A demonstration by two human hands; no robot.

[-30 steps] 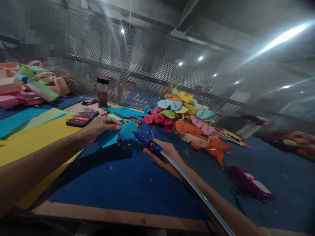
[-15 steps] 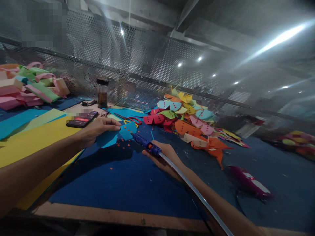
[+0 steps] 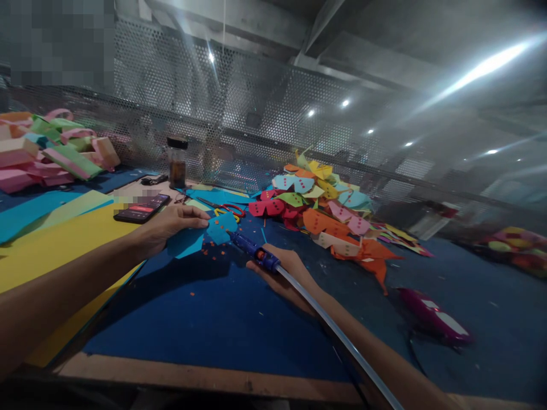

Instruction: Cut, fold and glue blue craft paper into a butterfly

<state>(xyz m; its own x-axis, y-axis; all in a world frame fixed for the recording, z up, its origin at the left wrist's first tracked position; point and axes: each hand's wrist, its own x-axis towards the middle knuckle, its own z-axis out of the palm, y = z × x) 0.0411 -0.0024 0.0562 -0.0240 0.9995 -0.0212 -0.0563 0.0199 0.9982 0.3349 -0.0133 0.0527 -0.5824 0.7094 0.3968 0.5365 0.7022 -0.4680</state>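
My left hand [image 3: 179,223] pinches a blue paper butterfly cut-out [image 3: 221,229] between thumb and fingers, just above the table. Small orange dots show on its right wing. My right hand [image 3: 284,273] is wrapped round a blue glue gun [image 3: 252,249], with a long clear glue stick [image 3: 337,331] trailing out of its back. The gun's nozzle is at the right edge of the blue wing; whether it touches the paper I cannot tell. Several tiny orange paper bits [image 3: 212,252] lie under the cut-out. Scissors [image 3: 226,210] with red and yellow handles lie just behind it.
A heap of colourful paper butterflies [image 3: 325,199] stands behind my right hand. At right lies a purple device [image 3: 433,316] with a cord. Yellow sheets [image 3: 64,250], a phone [image 3: 142,208] and a lidded jar [image 3: 177,162] are at left, with folded paper pieces [image 3: 55,151] beyond. Perforated metal panel [image 3: 252,108] behind.
Both hands, the blue cut-out and the glue gun hold almost the same place. Only a very slight shift of the whole view shows.
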